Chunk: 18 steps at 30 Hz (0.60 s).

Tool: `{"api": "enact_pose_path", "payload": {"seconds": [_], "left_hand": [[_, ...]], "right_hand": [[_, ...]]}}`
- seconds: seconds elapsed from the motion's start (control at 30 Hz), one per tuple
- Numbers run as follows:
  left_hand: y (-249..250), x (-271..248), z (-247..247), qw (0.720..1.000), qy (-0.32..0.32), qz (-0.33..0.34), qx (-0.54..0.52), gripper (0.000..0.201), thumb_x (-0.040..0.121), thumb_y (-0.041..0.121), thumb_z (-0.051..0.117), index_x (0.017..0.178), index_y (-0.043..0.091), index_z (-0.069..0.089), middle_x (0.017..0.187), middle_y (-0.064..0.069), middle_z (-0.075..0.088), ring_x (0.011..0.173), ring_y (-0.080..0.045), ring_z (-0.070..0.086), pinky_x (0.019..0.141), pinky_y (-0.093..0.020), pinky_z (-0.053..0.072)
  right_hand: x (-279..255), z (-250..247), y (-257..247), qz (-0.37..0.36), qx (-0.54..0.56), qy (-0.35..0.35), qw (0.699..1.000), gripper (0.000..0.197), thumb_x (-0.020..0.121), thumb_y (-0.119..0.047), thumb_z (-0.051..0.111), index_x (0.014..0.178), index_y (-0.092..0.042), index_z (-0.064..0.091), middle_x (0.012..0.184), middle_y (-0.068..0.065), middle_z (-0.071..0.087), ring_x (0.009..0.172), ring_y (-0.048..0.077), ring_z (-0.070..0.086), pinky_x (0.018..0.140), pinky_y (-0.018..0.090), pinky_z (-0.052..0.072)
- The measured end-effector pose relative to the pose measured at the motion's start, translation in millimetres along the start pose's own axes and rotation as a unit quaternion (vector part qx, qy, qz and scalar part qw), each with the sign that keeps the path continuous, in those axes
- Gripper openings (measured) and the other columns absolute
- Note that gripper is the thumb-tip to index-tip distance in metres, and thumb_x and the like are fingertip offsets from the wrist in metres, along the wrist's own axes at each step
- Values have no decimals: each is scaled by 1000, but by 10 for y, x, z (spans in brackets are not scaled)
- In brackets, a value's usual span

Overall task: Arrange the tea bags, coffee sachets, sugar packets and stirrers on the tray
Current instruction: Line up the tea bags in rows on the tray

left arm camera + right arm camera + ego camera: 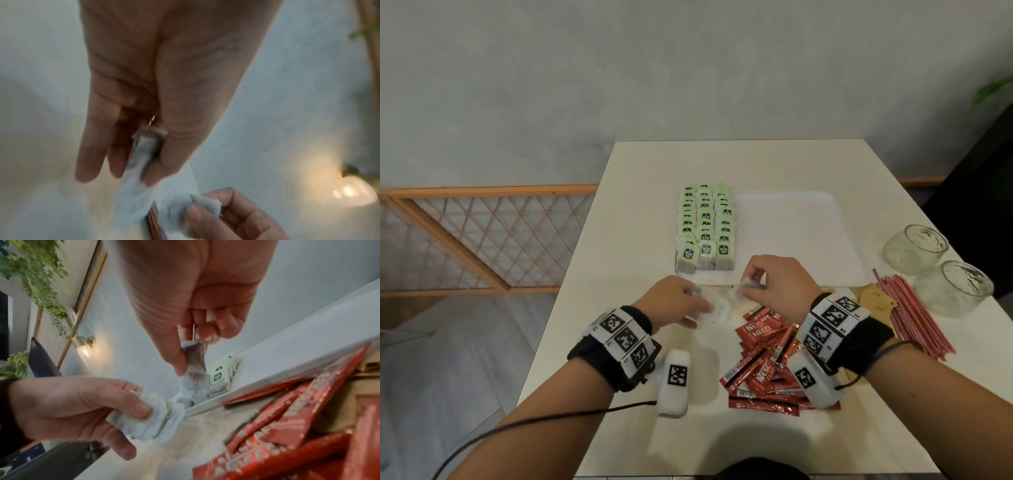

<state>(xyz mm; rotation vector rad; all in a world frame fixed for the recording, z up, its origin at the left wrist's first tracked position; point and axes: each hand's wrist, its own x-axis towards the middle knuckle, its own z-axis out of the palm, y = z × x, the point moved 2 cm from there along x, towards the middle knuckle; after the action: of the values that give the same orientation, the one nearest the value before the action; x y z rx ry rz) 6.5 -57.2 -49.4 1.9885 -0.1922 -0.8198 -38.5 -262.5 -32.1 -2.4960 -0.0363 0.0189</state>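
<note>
Carrying everything in view, a white worktop (774, 164) is seen, with a white tray (791, 219) laid near its middle. On the left part of that tray, green-tagged tea bags (705, 222) are stood in three close rows, running from the tray's far edge toward its near edge. A heap of red coffee sachets (760, 363) is spread on the worktop between the tray's near edge and the worktop's near edge, partly hidden by the right wrist. Red stirrers (914, 311) are laid in a bundle near the right edge of the worktop, with brown packets (876, 301) just beside them and two glass cups (935, 267) at that same edge. The left hand (674, 305) is held over the worktop just short of the tray's near edge, and a small stack of white tea bags (152, 418) is gripped between its thumb and curled fingers (141, 408). The right hand (774, 277) is held just beside it, over the tray's near rim, and a single white tea bag (195, 369) is pinched by its top between the thumb and forefinger, hanging down.
</note>
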Motion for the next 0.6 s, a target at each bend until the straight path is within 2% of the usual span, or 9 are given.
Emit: {"api": "enact_pose_path", "payload": {"seconds": [0.03,0.1,0.2,0.3,0.43,0.53,0.6], "left_hand": [[10,-11,41,996,11,-24,-90,12,84,10,75,88,1,67,86,-9,65,75,-18,67,70,-32,62],[20,0,153,963,27,-72,-257,23,85,6,73,104,-6,67,99,-18,67,74,-21,70,66,-31,62],[87,25,320,913,29,-102,-395,24,91,4,65,113,-5,62,99,-21,72,75,-24,74,64,-31,62],[166,28,435,898,9,-85,-432,15,97,6,55,107,-2,62,93,-21,74,76,-23,74,68,-32,62],[200,61,491,884,22,-59,-462,27,98,8,54,118,-10,59,106,-26,65,86,-27,68,69,-32,62],[204,95,446,872,35,-55,-486,27,99,14,56,119,-4,59,106,-22,67,85,-25,68,76,-36,62],[212,106,418,878,35,-42,-476,24,96,12,60,115,-2,61,106,-21,68,86,-25,69,75,-35,62]], "right_hand": [[5,-34,-3,1,5,19,1000,12,78,-26,73,79,-24,61,80,-11,62,75,4,57,65,22,42],[23,-78,-21,0,6,57,998,10,78,-23,71,78,-24,61,80,-11,60,74,5,56,66,25,41],[37,-83,-73,-13,-5,106,994,6,78,-20,68,79,-22,63,82,-9,58,75,11,55,67,25,41],[11,-17,-133,-46,-15,113,992,4,81,-19,70,84,-18,67,82,-8,55,74,9,53,65,13,34],[-74,100,-153,-75,-9,67,995,10,85,-25,68,95,-24,72,92,-7,61,79,8,56,74,20,42],[-122,126,-127,-90,3,44,995,21,89,-32,65,108,-24,72,102,-8,61,84,4,57,80,19,45],[-125,136,-106,-97,0,27,995,23,93,-32,60,111,-23,71,106,-8,60,86,5,59,81,20,47]]}}
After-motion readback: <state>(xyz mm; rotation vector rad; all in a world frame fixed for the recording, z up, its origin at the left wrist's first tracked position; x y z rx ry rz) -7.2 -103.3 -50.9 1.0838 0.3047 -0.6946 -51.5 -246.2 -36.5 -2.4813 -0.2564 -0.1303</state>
